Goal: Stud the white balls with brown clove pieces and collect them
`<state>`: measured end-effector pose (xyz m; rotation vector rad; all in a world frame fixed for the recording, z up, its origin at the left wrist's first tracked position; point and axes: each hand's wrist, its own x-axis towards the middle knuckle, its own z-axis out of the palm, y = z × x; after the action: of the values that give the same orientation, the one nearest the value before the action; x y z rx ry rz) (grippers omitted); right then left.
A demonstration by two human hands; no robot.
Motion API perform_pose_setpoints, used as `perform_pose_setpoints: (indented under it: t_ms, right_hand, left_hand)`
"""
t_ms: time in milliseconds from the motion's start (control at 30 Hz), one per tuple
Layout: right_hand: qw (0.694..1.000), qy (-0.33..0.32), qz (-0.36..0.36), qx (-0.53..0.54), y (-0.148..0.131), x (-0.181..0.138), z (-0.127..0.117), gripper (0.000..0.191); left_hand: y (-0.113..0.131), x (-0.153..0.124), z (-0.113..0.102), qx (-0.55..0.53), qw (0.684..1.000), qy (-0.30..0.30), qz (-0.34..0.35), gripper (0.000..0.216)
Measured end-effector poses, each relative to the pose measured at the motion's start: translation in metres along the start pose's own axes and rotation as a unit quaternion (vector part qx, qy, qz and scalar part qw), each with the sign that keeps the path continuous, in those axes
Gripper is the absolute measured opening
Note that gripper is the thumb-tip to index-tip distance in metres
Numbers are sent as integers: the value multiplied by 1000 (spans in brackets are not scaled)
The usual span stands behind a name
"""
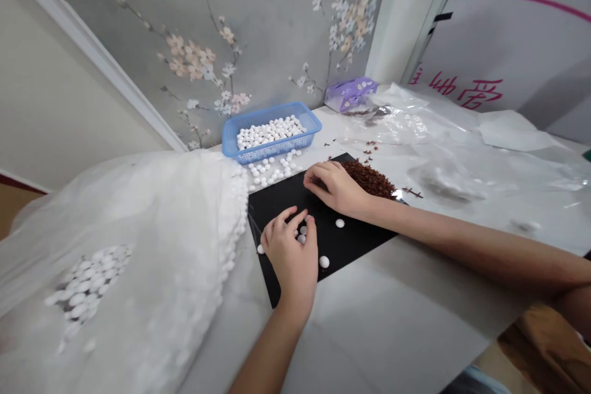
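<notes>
Head | left hand (290,251): fingers spread over half-hidden white balls (301,239) | right hand (337,189): fingers curled | both pinches unclear

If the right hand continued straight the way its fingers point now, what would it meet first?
Probably the loose white round pieces in front of the blue basket, though how high the right hand sits is unclear.

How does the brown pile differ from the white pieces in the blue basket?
Colour: the brown pile is dark reddish-brown; the white pieces are plain white.
Shape: the brown pile's bits look spiky; the white pieces look smooth and rounded.
Place: the brown pile is heaped partly over the black sheet; the white pieces sit inside the blue basket.
Shared: both have similar strays lying nearby.
</notes>
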<state>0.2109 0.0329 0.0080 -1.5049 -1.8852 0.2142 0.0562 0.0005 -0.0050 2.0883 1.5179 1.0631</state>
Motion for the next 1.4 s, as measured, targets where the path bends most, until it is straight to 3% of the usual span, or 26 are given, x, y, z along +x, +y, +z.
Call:
perform_pose_setpoints:
  t_ms: [67, 167, 367, 633, 833, 1000, 1167, 1400]
  right_hand:
    - [989, 26, 51, 134, -13, -12, -6, 6]
    - [949, -5, 117, 292, -30, -29, -10, 11]
    - [893, -22, 175, 415, -37, -43, -7, 17]
    - [896, 97, 147, 408, -23, -40, -16, 13]
    - [928, 81, 110, 348, -18, -44, -12, 11]
    - [947, 77, 69, 304, -17, -44, -12, 8]
    - [971, 77, -13, 225, -16, -43, -15, 7]
    - [976, 87, -47, 195, -15, -45, -13, 7]
  left_hand:
    - [1, 0, 0, -8, 1000, 14, 13, 18]
    - [3, -3, -1, -59, 997, 30, 43, 26]
    - [4, -7, -2, -153, 988, 2, 14, 19]
    - [8, -9, -1, -251, 964, -50, -74, 23]
    - [9, -8, -1, -268, 959, -26, -83, 27]
    - [10, -6, -1, -275, 956, -38, -92, 16]
    - [8, -8, 0, -303, 947, -33, -101, 18]
    - [4, -10, 1, -299, 950, -35, -83, 20]
